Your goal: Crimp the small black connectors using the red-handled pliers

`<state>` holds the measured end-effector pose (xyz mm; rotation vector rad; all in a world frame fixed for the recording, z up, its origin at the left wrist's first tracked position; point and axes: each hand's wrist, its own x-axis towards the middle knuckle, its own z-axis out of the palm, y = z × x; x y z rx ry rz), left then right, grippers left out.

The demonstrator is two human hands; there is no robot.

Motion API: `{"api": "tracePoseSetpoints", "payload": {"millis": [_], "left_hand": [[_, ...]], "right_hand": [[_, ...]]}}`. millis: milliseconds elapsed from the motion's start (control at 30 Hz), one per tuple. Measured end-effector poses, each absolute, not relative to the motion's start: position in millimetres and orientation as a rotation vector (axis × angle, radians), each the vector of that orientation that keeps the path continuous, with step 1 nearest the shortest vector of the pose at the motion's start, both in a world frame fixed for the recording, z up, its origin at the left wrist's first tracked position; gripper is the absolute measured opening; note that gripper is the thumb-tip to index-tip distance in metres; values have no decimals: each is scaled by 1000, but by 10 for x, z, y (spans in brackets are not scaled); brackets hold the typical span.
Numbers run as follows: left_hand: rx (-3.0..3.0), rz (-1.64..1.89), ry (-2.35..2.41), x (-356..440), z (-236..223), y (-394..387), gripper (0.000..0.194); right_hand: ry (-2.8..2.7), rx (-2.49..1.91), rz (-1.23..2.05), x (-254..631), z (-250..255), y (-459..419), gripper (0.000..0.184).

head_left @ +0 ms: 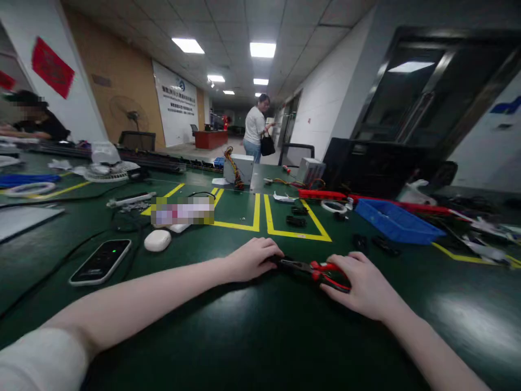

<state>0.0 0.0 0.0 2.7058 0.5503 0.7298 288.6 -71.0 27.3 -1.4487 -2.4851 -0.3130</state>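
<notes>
The left hand [254, 258] reaches in from the lower left, its forearm slanting across the bench [244, 336] and its back turned up. Its fingers are drawn narrow, pinching a small dark piece [277, 261] whose details are too blurred to tell. The right hand [364, 285] comes from the lower right, wrist angled inward, fingers curled over the upper handle and thumb along the lower, holding the pliers [315, 271]. These lie between the two hands, slim metal nose pointing left at the dark piece; whether the nose grips it, I cannot tell. The handles are red and black, smooth and curved, standing slightly apart.

The bench is dark green with a dull sheen, and its smooth surface spreads between the forearms, giving room toward the body. Beyond the hands, yellow tape [299, 234] marks straight-edged outlines, one framing small black parts [296, 221]. Right of these sits a shallow blue plastic tray [394, 222], with more black pieces [385, 245] just before its near edge. On the left, a rounded white case [157, 240] and a flat phone [101, 262] with pale edges lie near the left forearm, beside a thin black cable [69, 255].
</notes>
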Motion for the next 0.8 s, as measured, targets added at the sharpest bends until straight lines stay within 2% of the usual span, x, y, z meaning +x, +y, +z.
{"api": "tracePoseSetpoints", "payload": {"millis": [333, 467, 800], "left_hand": [[2513, 714, 435, -2, 28, -26, 32], [2521, 688, 433, -4, 33, -32, 38], [2543, 607, 482, -6, 83, -63, 43]], "right_hand": [[-2441, -1541, -176, 2899, 325, -779, 34], [-2427, -1601, -148, 2892, 344, -797, 35], [-2394, -1596, -183, 2913, 351, -833, 39]]}}
